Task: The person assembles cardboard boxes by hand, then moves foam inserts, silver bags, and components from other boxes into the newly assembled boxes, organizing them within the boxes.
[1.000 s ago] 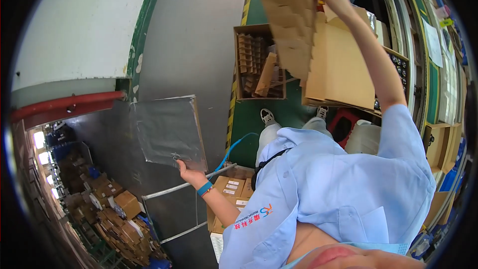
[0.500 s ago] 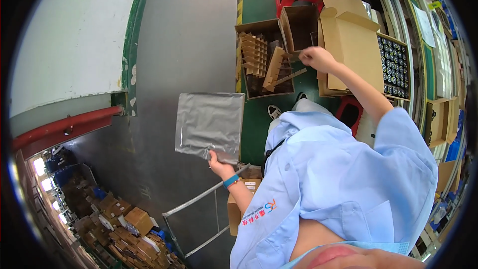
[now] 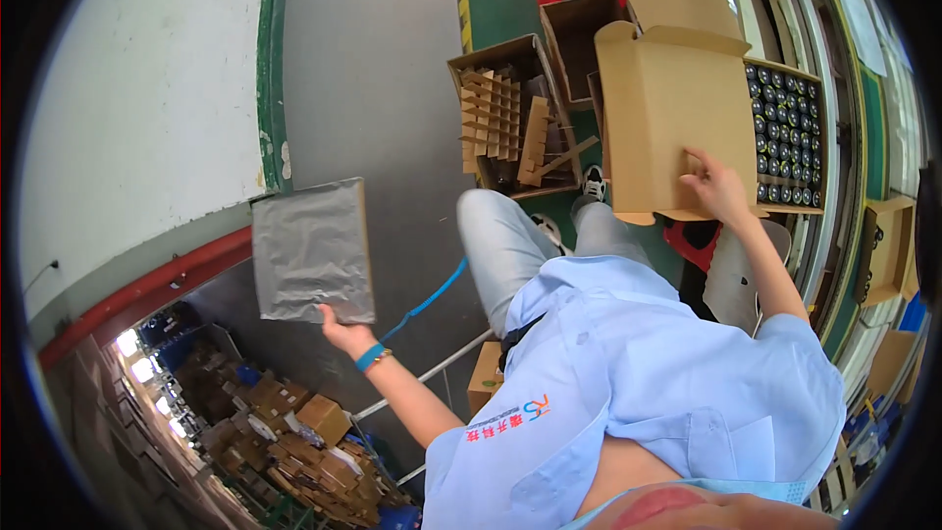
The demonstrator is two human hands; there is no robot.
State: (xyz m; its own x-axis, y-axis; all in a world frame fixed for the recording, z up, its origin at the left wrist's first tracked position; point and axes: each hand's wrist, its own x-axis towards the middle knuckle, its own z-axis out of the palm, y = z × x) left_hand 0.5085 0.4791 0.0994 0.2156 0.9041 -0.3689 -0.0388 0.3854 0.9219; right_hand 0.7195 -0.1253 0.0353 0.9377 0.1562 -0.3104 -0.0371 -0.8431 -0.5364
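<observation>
Left hand: the left hand (image 3: pixel 343 336) pinches the panel's lower edge, thumb on its face, other fingers hidden behind.
Silver-wrapped panel: the flat, square silver-wrapped panel (image 3: pixel 312 253) is held out at the person's left, over the grey floor (image 3: pixel 392 88), well apart from every carton; its visible face looks fully covered, though creased.
Right hand: the right hand (image 3: pixel 721 194) is over the tan carton, index finger and thumb a little apart with nothing seen between them; I cannot tell whether it touches the cardboard.
Tan carton: the tan flap-lid carton (image 3: pixel 653 103) has its upper flaps unfastened; closing appears undone.
Cylinder box: beside it, the open box (image 3: pixel 823 123) carries rows of dark cylinders (image 3: pixel 783 137); this filling looks largely done, but the cover is not on.
Divider carton: farther off, the brown carton (image 3: pixel 535 64) contains a cardboard divider grid (image 3: pixel 491 113) and loose slotted strips (image 3: pixel 535 137), apparently unused so far.
</observation>
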